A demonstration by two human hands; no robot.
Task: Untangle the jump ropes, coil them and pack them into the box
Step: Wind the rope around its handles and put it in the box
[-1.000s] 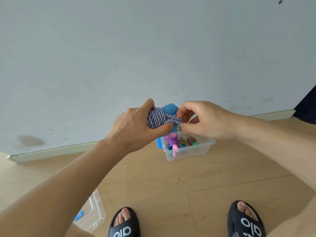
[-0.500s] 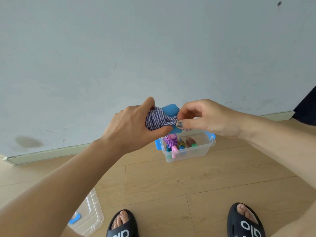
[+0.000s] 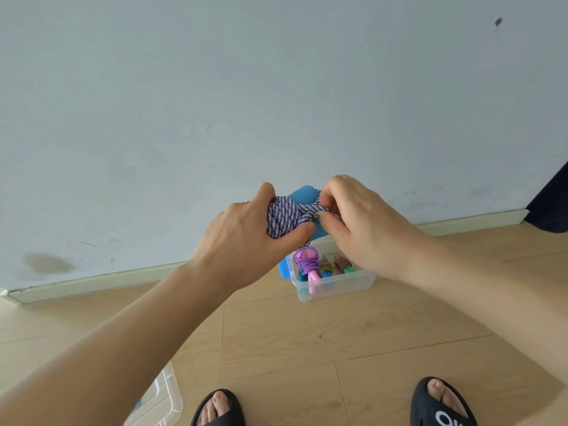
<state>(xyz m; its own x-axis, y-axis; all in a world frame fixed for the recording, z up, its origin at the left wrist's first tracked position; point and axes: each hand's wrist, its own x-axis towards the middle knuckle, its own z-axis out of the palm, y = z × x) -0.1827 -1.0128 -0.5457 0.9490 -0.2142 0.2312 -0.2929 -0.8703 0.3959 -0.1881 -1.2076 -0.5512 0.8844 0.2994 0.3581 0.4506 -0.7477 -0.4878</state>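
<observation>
A purple-and-white braided jump rope [image 3: 284, 218] is coiled around its blue handles [image 3: 302, 196], held at chest height over the floor. My left hand [image 3: 246, 238] is wrapped around the coil from the left. My right hand [image 3: 356, 219] pinches a strand of the same rope at the coil's right side. Below them on the floor stands a clear plastic box [image 3: 333, 282] with blue clips. It holds a purple rope wound on a pink handle [image 3: 309, 264] and other coiled ropes [image 3: 339, 265]; my right hand hides part of the box.
A clear lid [image 3: 159, 401] lies on the wooden floor at the lower left, beside my left slipper [image 3: 216, 410]. My right slipper [image 3: 439, 404] is at the lower right. A pale wall with a skirting board [image 3: 92, 284] rises just behind the box.
My right hand has shifted its pinch on the rope strand and now sits lower over the box. The view tilted slightly; the coil stays in my left hand.
</observation>
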